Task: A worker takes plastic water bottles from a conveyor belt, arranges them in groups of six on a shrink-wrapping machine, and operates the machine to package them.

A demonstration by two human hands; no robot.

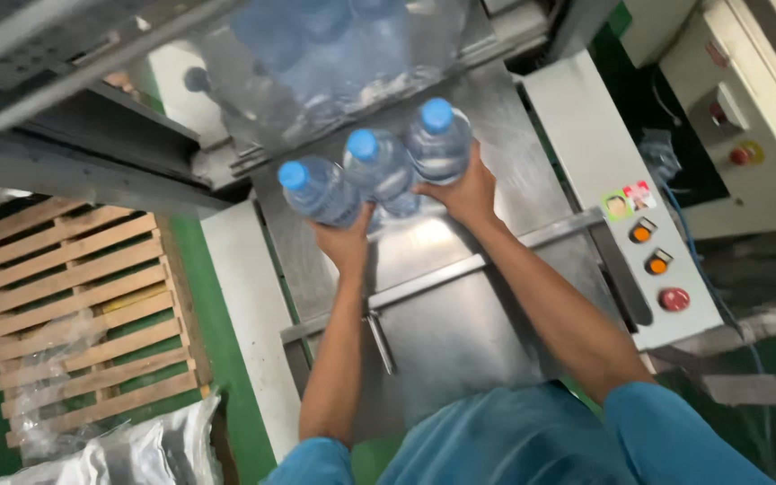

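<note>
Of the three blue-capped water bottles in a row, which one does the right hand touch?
The right-most bottle, farthest up the steel table. The right hand cups it; the left hand supports the left-most bottle.

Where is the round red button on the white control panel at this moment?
In the head view, the round red button is at the right, lowest on the white control panel, just below two orange buttons.

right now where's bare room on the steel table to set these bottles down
The steel table is bare near the person, between the cross rail and the blue shirt. Beyond the three blue-capped bottles, held by the left hand and right hand, wrapped bottles crowd it.
</note>
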